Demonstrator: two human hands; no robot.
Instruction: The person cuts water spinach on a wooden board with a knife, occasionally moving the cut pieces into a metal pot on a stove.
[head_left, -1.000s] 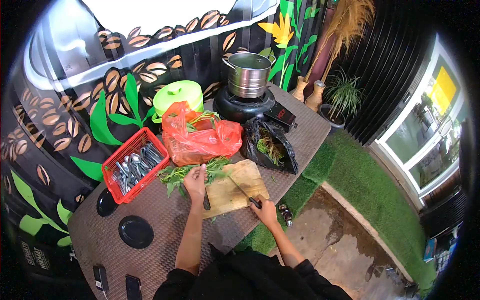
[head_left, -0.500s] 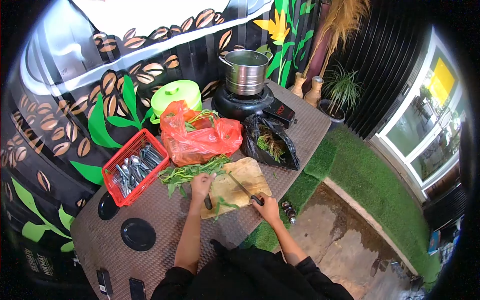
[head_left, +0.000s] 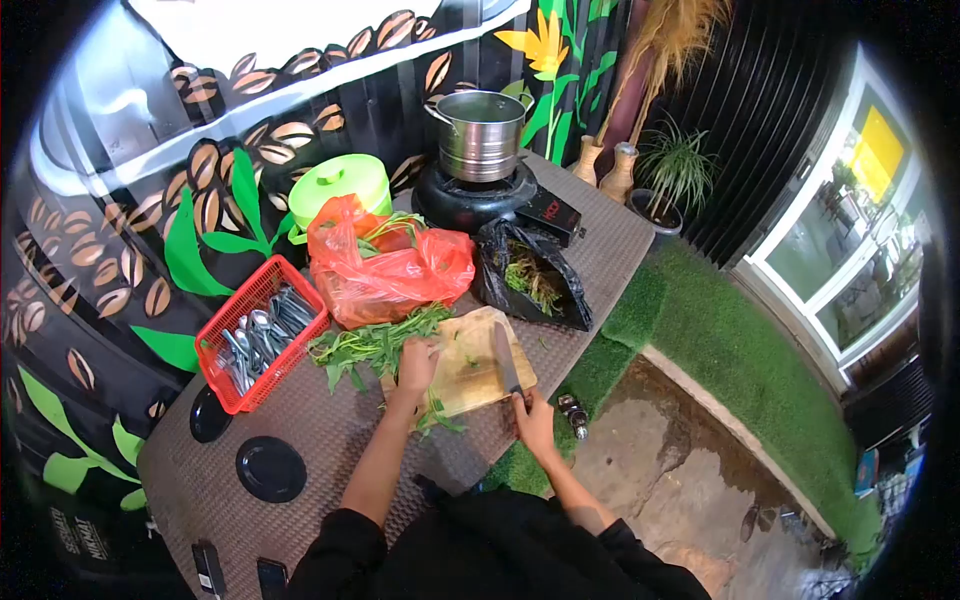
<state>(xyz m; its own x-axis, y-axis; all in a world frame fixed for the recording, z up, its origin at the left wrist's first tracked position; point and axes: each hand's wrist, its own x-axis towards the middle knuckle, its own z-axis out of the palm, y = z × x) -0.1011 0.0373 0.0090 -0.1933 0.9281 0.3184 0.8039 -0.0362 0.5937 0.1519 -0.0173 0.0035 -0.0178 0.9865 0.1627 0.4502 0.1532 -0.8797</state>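
Note:
My right hand (head_left: pixel 533 420) is closed round the dark handle of a kitchen knife (head_left: pixel 506 358). The blade lies over the right part of a wooden cutting board (head_left: pixel 480 385), its tip pointing away from me. Over the board's left side is my left hand (head_left: pixel 417 366), fingers curled; what they hold, if anything, is hidden. A heap of leafy green stems (head_left: pixel 372 345) lies just beyond and left of that hand. Cut leaves (head_left: pixel 436 415) rest at the board's near left edge, and a few small bits dot its surface.
Behind the board are a red plastic bag (head_left: pixel 390 275) of greens and a black bag (head_left: pixel 535 285) of trimmings. A steel pot (head_left: pixel 482 140) sits on a stove (head_left: pixel 470 200) near a green lidded container (head_left: pixel 345 190). Left are a red cutlery basket (head_left: pixel 262 335) and black plates (head_left: pixel 271 469).
The knife has swung from slanting left across the board to pointing almost straight away from me. My left hand has shifted slightly right and away, over the board.

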